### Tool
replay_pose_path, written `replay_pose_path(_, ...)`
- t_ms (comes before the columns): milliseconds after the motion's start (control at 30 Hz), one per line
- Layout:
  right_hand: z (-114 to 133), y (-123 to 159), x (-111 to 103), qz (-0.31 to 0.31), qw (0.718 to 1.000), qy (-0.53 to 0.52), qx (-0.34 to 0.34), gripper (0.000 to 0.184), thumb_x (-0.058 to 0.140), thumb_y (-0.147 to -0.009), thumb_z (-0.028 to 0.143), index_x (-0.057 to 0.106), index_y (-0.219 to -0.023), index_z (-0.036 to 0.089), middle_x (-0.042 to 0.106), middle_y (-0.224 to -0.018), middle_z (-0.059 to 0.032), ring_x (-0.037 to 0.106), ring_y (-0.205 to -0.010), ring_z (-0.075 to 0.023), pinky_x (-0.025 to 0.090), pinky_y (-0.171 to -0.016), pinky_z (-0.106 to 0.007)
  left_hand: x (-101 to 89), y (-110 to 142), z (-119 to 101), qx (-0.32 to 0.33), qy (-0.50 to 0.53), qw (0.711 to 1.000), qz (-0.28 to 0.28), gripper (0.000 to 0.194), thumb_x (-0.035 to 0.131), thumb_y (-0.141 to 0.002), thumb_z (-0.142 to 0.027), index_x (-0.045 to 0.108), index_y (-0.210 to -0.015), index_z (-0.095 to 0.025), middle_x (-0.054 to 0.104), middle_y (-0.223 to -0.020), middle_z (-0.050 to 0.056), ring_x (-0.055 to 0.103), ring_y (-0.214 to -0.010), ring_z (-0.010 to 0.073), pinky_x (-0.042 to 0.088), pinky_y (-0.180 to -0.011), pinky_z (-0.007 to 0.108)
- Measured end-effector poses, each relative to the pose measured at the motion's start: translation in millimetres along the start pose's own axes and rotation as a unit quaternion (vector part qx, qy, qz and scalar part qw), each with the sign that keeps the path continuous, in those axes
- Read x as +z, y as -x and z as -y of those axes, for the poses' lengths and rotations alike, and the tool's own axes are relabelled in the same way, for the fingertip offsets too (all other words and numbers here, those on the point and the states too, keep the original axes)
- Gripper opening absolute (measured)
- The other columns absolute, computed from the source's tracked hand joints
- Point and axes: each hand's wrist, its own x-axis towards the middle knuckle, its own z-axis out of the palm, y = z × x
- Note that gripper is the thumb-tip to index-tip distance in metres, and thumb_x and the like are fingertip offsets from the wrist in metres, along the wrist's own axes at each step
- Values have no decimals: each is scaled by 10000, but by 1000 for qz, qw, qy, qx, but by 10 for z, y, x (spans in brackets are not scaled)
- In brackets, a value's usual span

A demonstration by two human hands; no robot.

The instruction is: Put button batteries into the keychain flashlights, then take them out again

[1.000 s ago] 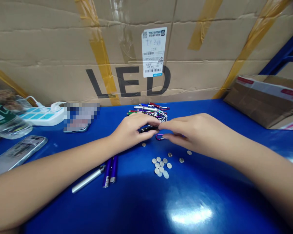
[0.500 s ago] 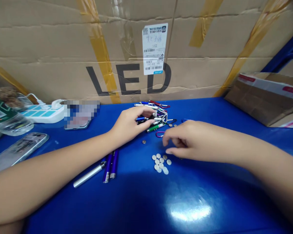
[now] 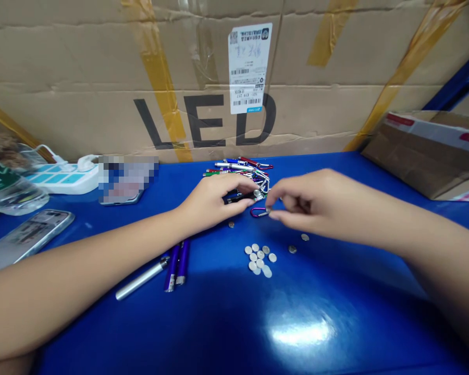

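Observation:
My left hand (image 3: 213,200) is curled round a small black keychain flashlight (image 3: 240,197) and holds it just above the blue table (image 3: 297,323). My right hand (image 3: 308,203) pinches a small silver button cell at its fingertips, right at the flashlight's open end. A purple carabiner clip (image 3: 258,212) hangs below the flashlight. Behind the hands lies a pile of coloured keychain flashlights (image 3: 242,169). Several button cells (image 3: 260,259) lie in a cluster in front of the hands, with a few loose ones (image 3: 293,249) to the right.
Two purple flashlights (image 3: 179,265) and a silver one (image 3: 140,278) lie near my left forearm. A big "LED" cardboard box (image 3: 219,78) walls the back. At left are a power strip (image 3: 62,177), a phone (image 3: 27,237) and a plastic bottle (image 3: 8,187). An open carton (image 3: 426,156) sits at right.
My right hand dipped to the button cells and came back up to the flashlight with its fingertips pinched. My left hand reached into the pile, then drew back with the black flashlight.

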Motion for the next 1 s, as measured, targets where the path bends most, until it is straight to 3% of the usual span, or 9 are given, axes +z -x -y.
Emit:
replay_pose_path(67,1,4,-29,-80,997,3,5,125,559,-827,262,652,-886,204,544,-534,54,465,-456,-97,323,-486,-230,-1,1,-2,26,-3,1000,3,188,658,-817,-217,664,-994,-155,743,-941,30,689,-873,144,523,-804,235)
replay_pose_path(167,-7,3,-16,-118,993,15,-10,136,556,-835,256,648,-924,210,525,-529,59,456,-455,-98,326,-503,-232,-12,2,-15,57,-6,998,-5,189,660,-820,-240,668,-994,-165,746,-943,38,693,-882,155,523,-817,252)
replay_pose_path(533,-32,-10,48,-144,988,49,-24,226,548,-850,291,639,-1045,220,559,-571,44,491,-492,-114,319,-518,-229,-24,10,-31,52,-15,998,-15,184,663,-821,-273,670,-984,-186,743,-934,27,689,-877,156,513,-819,256)
replay_pose_path(733,-11,-2,35,-58,995,61,-52,262,521,-861,235,651,-1088,238,661,-700,5,529,-532,-117,312,-522,-233,-28,5,-43,64,-6,998,-15,135,659,-820,-206,665,-953,-184,741,-923,11,676,-858,135,498,-826,251)
replay_pose_path(833,7,-13,56,-46,994,84,-58,287,504,-872,227,636,-1125,259,686,-766,0,560,-569,-124,313,-531,-231,-25,3,-44,68,-8,998,-13,117,648,-824,-192,665,-940,-189,740,-911,6,674,-857,133,494,-829,256)
replay_pose_path(1000,36,6,12,-73,996,35,-27,210,515,-857,259,633,-1021,200,609,-601,28,491,-484,-112,302,-489,-237,-18,-1,-35,55,-15,998,-32,155,658,-817,-194,667,-970,-172,743,-910,17,681,-835,132,507,-795,234)
